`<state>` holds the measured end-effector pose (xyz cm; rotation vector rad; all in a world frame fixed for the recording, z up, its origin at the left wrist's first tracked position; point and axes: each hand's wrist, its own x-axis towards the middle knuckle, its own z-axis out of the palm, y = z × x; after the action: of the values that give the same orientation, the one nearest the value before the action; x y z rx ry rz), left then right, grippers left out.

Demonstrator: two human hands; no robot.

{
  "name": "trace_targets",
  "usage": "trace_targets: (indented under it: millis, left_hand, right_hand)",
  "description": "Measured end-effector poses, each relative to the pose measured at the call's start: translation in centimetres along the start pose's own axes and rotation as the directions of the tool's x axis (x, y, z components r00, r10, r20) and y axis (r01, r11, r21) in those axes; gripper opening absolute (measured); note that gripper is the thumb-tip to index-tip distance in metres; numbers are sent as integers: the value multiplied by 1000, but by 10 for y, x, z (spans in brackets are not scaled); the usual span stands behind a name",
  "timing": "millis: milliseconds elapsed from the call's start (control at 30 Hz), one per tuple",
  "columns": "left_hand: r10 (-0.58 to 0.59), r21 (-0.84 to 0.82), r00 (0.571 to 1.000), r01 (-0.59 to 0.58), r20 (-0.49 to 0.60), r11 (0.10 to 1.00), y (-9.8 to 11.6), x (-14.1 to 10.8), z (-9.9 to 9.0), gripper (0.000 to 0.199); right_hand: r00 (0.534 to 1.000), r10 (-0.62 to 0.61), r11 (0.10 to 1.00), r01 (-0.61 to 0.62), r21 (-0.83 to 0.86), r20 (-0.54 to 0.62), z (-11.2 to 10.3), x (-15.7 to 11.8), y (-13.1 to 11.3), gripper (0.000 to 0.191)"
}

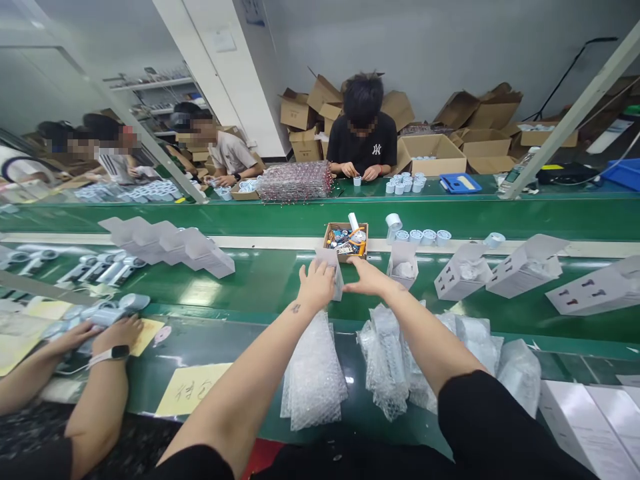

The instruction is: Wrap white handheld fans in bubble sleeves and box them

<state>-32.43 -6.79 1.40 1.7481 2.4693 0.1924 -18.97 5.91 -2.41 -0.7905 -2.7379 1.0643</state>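
Observation:
A small white box (337, 279) stands upright on the green conveyor belt straight ahead of me, its flap raised. My left hand (317, 287) is on its left side, fingers curled over it and partly hiding it. To the right of the box is my right hand (369, 276), thumb and fingers apart, with nothing seen in it. Just beyond the hands sits a small cardboard tray (367, 248) of mixed loose parts. Nearer me lie flat bubble-wrap bags (315, 380) and a pile of bubble-wrapped items (387, 360).
More open white boxes (463, 273) with wrapped contents stand along the belt to the right. Light-blue round parts (429, 237) line the far ledge. At left, a co-worker's hands (117, 333) rest on light-blue devices. Another person (363, 133) sits opposite. Closed white boxes (580, 420) lie lower right.

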Motion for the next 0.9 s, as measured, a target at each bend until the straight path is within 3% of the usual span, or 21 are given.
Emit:
trace_targets:
  millis: [67, 100, 167, 233, 300, 367, 433, 533, 600, 633, 700, 767, 900]
  left_hand:
    - [15, -169, 997, -28, -79, 985, 5, -25, 1, 33]
    - [15, -305, 999, -29, -50, 952, 8, -39, 4, 30]
    - [27, -567, 994, 40, 110, 823, 13, -68, 15, 24]
    - [38, -701, 972, 140, 232, 700, 18, -96, 29, 22]
    - [14, -777, 960, 218, 279, 591, 22, -118, 42, 24]
    - [-41, -861, 953, 288, 299, 419, 24, -136, 51, 27]
    - [-91, -924, 946, 324, 312, 201, 26, -150, 53, 47]
    - [-95, -964, 961, 251, 258, -83, 26, -160, 44, 102]
    - [-171, -965, 967, 148, 187, -218, 19, -158, 31, 115]
    - [-264, -968, 952, 92, 154, -235, 10, -155, 23, 112]
    - [-493, -985, 866, -4, 82, -171, -19, -147, 4, 92]
    - [-677, -997, 736, -49, 1, -55, -61, -142, -15, 64]
    - [-858, -986, 487, -89, -164, 138, -152, -159, -41, 39]
  right_hand:
    - [992, 56, 996, -49, -70, 109, 1, -31, 5, 92]
    - [982, 85, 992, -67, -110, 168, 4, -46, 7, 90]
    - [957, 129, 979, -81, -187, 261, 14, -68, 10, 79]
    - [942, 137, 969, -63, -240, 307, 19, -79, 10, 70]
    - [935, 117, 966, -28, -258, 335, 12, -81, 8, 65]
    - [934, 85, 966, 8, -259, 348, -8, -79, 5, 60]
    - [942, 37, 974, 40, -222, 334, -33, -75, -2, 55]
    - [957, -51, 997, 66, -45, 287, -56, -62, -27, 51]
    - [966, -74, 990, 41, 134, 249, -51, -46, -53, 49]
    - [970, -60, 978, 11, 208, 234, -41, -35, -68, 49]
    - [975, -2, 955, -64, 290, 222, -9, -9, -102, 51]
    - [967, 30, 943, -111, 314, 252, 29, 21, -136, 53]
    - [933, -135, 929, 3, 369, 334, 96, 98, -194, 42]
